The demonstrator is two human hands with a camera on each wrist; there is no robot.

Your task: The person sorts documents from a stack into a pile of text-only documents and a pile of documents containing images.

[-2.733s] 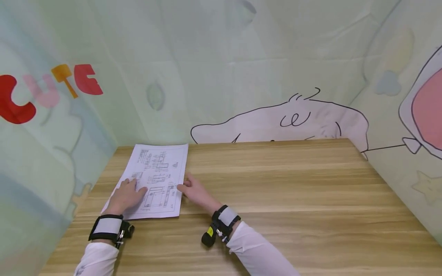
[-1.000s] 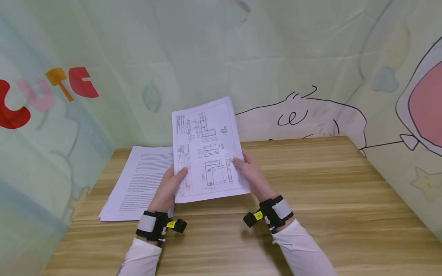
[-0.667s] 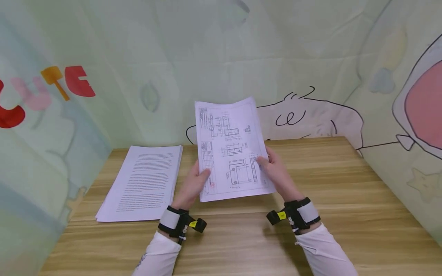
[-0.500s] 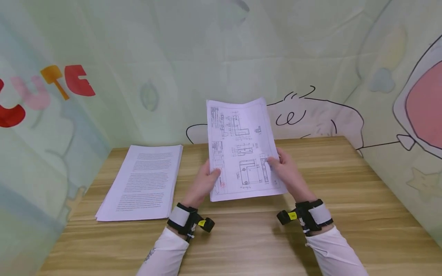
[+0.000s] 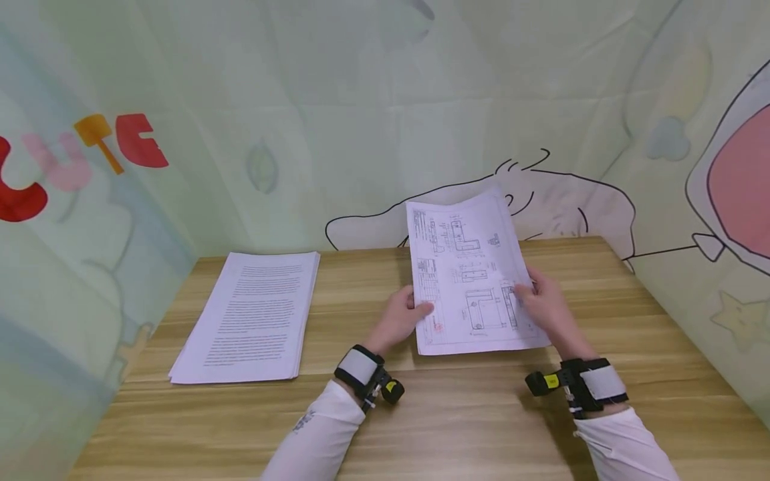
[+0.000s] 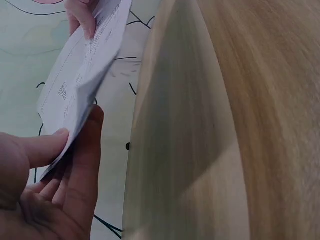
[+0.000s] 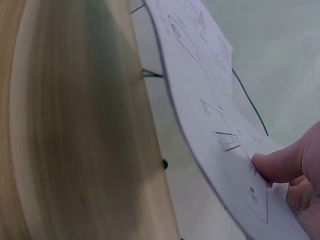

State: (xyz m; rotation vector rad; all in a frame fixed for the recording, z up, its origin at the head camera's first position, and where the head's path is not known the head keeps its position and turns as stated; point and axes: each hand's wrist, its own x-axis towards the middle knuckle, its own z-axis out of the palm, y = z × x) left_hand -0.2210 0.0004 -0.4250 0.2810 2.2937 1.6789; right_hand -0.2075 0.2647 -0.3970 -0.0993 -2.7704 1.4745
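A thin stack of paper sheets (image 5: pixel 457 300) with a technical drawing on top is raised above the table, right of centre. My left hand (image 5: pixel 399 317) grips its left edge, thumb on the printed face and fingers behind; the left wrist view shows this pinch on the paper (image 6: pixel 75 95) closely. At the opposite edge my right hand (image 5: pixel 549 310) holds it the same way, thumb (image 7: pixel 280 162) pressed on the drawing. The sheets bow slightly between the hands. To the left, a second paper stack (image 5: pixel 255 314) with lines of printed text lies flat on the table.
The wood-grain table (image 5: pixel 385 427) ends at the back against a cartoon-printed cloth backdrop (image 5: pixel 337 133), which also rises along the left and right sides. Wrist cameras on black straps (image 5: pixel 361 374) sit on both forearms.
Both hands have lifted the drawing sheets off the left stack, uncovering the text page, and carried them rightward. Over the last half second they moved further right and slightly lower.
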